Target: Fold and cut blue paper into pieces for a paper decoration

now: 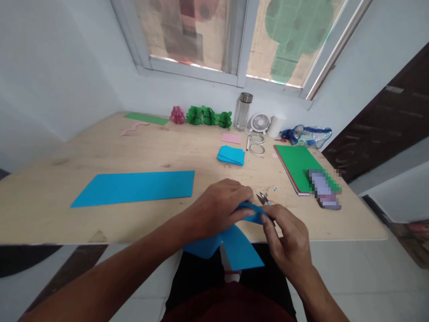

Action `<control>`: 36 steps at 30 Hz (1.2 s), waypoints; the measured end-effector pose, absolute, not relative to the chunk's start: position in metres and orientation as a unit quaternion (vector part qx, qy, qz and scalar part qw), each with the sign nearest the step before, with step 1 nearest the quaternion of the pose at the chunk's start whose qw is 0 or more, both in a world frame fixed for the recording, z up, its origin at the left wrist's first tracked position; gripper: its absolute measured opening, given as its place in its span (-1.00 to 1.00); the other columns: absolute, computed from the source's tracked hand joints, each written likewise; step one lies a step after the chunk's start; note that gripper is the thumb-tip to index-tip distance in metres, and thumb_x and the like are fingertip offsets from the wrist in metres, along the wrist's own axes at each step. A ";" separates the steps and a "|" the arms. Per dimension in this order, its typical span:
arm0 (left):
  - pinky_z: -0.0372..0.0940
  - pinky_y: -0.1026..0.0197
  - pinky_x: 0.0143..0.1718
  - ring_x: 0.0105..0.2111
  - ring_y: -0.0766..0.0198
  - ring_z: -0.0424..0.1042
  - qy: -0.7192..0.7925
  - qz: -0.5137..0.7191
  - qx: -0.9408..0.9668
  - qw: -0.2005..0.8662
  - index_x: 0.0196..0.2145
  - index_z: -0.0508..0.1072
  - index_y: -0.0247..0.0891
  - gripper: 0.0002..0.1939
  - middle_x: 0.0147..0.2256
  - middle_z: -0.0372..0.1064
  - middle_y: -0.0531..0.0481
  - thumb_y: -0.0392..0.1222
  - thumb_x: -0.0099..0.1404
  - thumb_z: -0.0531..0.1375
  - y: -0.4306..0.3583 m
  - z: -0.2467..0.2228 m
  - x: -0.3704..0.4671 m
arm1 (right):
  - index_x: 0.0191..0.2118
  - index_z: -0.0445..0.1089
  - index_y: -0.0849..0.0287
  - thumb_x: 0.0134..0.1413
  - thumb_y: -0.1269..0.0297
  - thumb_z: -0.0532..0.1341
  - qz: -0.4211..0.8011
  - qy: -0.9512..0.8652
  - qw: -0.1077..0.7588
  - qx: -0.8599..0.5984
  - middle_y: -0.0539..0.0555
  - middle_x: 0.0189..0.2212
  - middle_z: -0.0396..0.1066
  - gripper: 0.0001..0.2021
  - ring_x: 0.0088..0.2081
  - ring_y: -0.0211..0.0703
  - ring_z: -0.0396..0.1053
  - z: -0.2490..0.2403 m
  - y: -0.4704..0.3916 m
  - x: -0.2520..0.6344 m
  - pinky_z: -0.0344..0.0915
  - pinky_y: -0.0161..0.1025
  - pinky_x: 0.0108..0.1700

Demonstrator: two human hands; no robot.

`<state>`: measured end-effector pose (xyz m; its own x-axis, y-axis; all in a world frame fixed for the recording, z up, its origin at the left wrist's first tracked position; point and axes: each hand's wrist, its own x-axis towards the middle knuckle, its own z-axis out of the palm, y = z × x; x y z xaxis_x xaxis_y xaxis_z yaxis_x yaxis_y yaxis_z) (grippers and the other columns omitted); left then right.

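Both of my hands hold a folded piece of blue paper point(239, 250) over the table's front edge, its loose part hanging above my lap. My left hand point(219, 203) is closed around its upper part, fingers on top. The fingertips of my right hand point(288, 235) pinch the paper's right end. Small snips point(264, 198) lie on the table just beyond my fingers, their handles partly hidden by my right hand. Left of my hands, a long blue paper strip point(137, 188) lies flat. A stack of blue paper pieces point(231, 155) rests farther back.
Green paper ornaments point(208, 116) and a pink one point(177, 115) stand at the back, near a glass bottle point(243, 112) and small fan point(260, 123). Tape rolls point(257, 149) lie before them. At right are green paper sheets point(296, 165), a phone point(323, 190) and a clear pouch point(310, 135).
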<state>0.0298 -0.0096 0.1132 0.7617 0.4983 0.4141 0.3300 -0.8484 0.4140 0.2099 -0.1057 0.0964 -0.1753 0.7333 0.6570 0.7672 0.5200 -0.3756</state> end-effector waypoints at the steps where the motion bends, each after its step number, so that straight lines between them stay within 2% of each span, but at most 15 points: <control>1: 0.25 0.19 -0.21 -0.25 0.20 0.42 0.259 0.231 0.922 0.169 -0.24 0.35 -0.21 -0.86 -0.28 0.46 -0.01 -0.11 0.29 0.13 -0.009 0.113 0.028 | -0.14 0.37 0.15 0.23 0.49 0.08 -0.033 -0.752 0.426 -0.502 0.07 -0.37 0.48 -0.81 -0.35 -0.16 0.43 0.092 -0.104 0.210 0.32 -0.23 -0.31; 4: 0.24 0.19 -0.24 -0.21 0.16 0.44 0.342 0.129 0.911 0.193 -0.14 0.35 -0.20 -0.79 -0.20 0.47 -0.01 -0.21 0.24 0.15 -0.006 0.111 0.022 | -0.19 0.38 0.14 0.23 0.48 0.09 -0.066 -0.713 0.455 -0.529 0.07 -0.39 0.49 -0.84 -0.34 -0.16 0.46 0.079 -0.100 0.208 0.34 -0.25 -0.29; 8: 0.21 0.21 -0.33 -0.32 0.17 0.43 0.390 0.022 0.904 0.175 -0.37 0.37 -0.23 -0.94 -0.33 0.46 -0.01 -0.27 0.24 0.11 0.000 0.115 0.017 | -0.23 0.38 0.13 0.23 0.41 0.09 -0.055 -0.668 0.497 -0.551 0.05 -0.40 0.48 -0.87 -0.33 -0.15 0.47 0.058 -0.095 0.205 0.36 -0.25 -0.28; 13: 0.22 0.14 -0.34 -0.29 0.06 0.44 0.396 -0.028 0.914 0.083 -0.37 0.39 -0.26 -0.85 -0.29 0.46 -0.13 -0.28 0.29 0.04 0.006 0.112 0.024 | -0.33 0.37 0.14 0.23 0.31 0.09 0.045 -0.625 0.491 -0.606 0.02 -0.47 0.43 -0.85 -0.40 -0.17 0.41 0.026 -0.089 0.202 0.33 -0.26 -0.32; 16: 0.24 0.14 -0.35 -0.27 0.05 0.44 0.377 -0.065 0.920 0.088 -0.33 0.39 -0.26 -0.90 -0.27 0.46 -0.15 -0.29 0.27 0.07 0.008 0.102 0.029 | -0.22 0.39 0.16 0.22 0.28 0.08 0.110 -0.611 0.461 -0.634 0.05 -0.38 0.47 -0.83 -0.32 -0.13 0.43 0.008 -0.089 0.203 0.35 -0.23 -0.23; 20: 0.26 0.11 -0.34 -0.26 0.03 0.46 0.378 -0.083 0.916 0.108 -0.23 0.36 -0.27 -0.83 -0.24 0.44 -0.17 -0.34 0.27 0.01 0.007 0.094 0.032 | -0.04 0.35 0.16 0.23 0.25 0.03 0.139 -0.592 0.443 -0.659 0.13 -0.19 0.48 -0.74 -0.15 -0.05 0.42 -0.006 -0.090 0.202 0.34 -0.12 -0.09; 29: 0.28 0.11 -0.27 -0.23 0.05 0.44 0.379 -0.081 0.909 0.156 -0.19 0.31 -0.28 -0.81 -0.21 0.39 -0.17 -0.38 0.23 0.01 0.003 0.095 0.037 | 0.04 0.27 0.16 0.28 0.29 -0.05 0.127 -0.585 0.442 -0.668 0.19 -0.07 0.41 -0.70 -0.02 0.00 0.33 -0.008 -0.090 0.187 0.25 0.01 0.03; 33: 0.27 0.08 -0.29 -0.26 0.03 0.44 0.392 -0.051 0.904 0.164 -0.22 0.32 -0.29 -0.79 -0.25 0.40 -0.18 -0.41 0.21 -0.01 0.003 0.086 0.036 | 0.02 0.28 0.16 0.29 0.28 -0.06 0.114 -0.580 0.454 -0.666 0.18 -0.09 0.42 -0.71 -0.04 0.00 0.33 -0.009 -0.089 0.185 0.23 0.01 0.02; 36: 0.27 0.07 -0.27 -0.25 0.03 0.44 0.388 -0.026 0.903 0.181 -0.25 0.34 -0.28 -0.77 -0.24 0.41 -0.19 -0.44 0.20 -0.03 0.005 0.080 0.035 | -0.13 0.33 0.13 0.28 0.24 -0.04 0.122 -0.569 0.456 -0.674 0.12 -0.26 0.44 -0.76 -0.19 -0.04 0.36 -0.009 -0.086 0.188 0.27 -0.08 -0.12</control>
<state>0.0346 0.0051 0.0795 0.6973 0.6918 -0.1878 0.7108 -0.6335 0.3058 0.1876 -0.0861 -0.0086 0.3237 0.8776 0.3535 0.6548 0.0620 -0.7533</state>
